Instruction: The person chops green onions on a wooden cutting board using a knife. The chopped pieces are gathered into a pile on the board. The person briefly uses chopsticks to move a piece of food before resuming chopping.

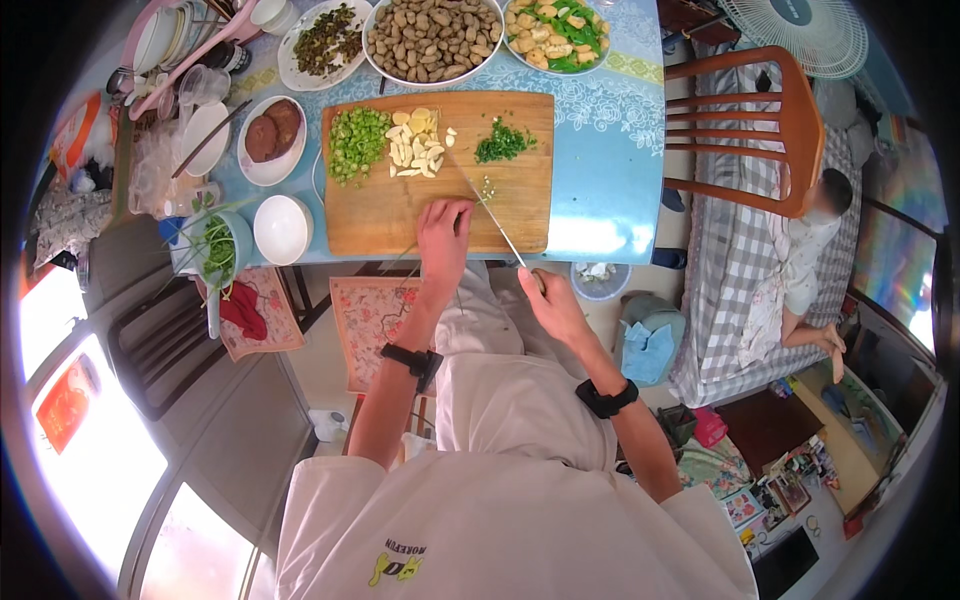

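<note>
My right hand grips the handle of a kitchen knife, its blade slanting across the wooden cutting board. Near the board's front edge, my left hand presses down with curled fingers. Thin green stalks, like chives or scallion, trail out from under it past the table edge. A few chopped bits lie beside the blade. Farther up the board are a pile of chopped green herb, sliced garlic cloves, ginger slices and chopped green peppers.
A white bowl and a light-blue pot of greens stand left of the board. Behind it are a bowl of peanuts and plates of food. A wooden chair is at the right; beyond, a person lies on a bed.
</note>
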`<state>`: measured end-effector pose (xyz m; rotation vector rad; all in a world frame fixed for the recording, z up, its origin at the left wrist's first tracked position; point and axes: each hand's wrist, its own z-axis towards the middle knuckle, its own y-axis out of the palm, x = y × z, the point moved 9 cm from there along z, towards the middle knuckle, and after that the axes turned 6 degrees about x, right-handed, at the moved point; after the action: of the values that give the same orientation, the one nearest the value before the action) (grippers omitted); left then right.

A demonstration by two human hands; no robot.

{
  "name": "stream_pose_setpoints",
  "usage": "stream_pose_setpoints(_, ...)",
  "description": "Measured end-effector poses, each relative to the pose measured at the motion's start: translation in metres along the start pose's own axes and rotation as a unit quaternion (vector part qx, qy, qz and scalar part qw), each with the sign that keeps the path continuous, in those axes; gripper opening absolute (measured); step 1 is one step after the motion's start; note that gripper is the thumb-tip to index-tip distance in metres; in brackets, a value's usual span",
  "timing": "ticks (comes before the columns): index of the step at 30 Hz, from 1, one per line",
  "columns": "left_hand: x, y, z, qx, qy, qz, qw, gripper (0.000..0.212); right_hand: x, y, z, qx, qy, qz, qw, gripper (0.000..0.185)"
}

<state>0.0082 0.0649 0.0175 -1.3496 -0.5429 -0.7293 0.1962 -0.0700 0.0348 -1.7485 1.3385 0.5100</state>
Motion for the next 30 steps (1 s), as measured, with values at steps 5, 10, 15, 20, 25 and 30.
stream_pose_setpoints(5, -0.001, 0.001, -0.001, 0.004, 0.002, -0.001, 1.000, 0.011, 0.004, -0.001, -0.002, 0.005, 0.009, 0.004, 1.000, 0.065)
stream_pose_setpoints(10, 0.006, -0.002, 0.001, 0.002, 0.011, 0.000, 1.000, 0.014, -0.011, 0.001, 0.014, 0.018, -0.027, 0.030, 0.999, 0.063)
stream_pose_setpoints(15, 0.006, -0.005, -0.004, -0.004, 0.027, 0.014, 1.000, 0.018, -0.017, 0.001, 0.018, 0.002, 0.010, 0.073, 0.997, 0.064)
stream_pose_setpoints(20, 0.003, -0.005, -0.004, -0.010, 0.007, -0.007, 1.000, 0.018, 0.008, -0.004, 0.004, -0.008, 0.021, 0.037, 0.999, 0.067)
stream_pose_setpoints(25, -0.001, -0.002, -0.001, -0.014, -0.007, -0.014, 1.000, 0.016, 0.007, -0.002, 0.006, -0.007, 0.002, 0.017, 1.000, 0.068)
stream_pose_setpoints(30, 0.002, -0.004, -0.002, -0.011, 0.002, -0.013, 1.000, 0.016, 0.009, 0.006, 0.019, 0.013, 0.039, 0.088, 0.995, 0.066)
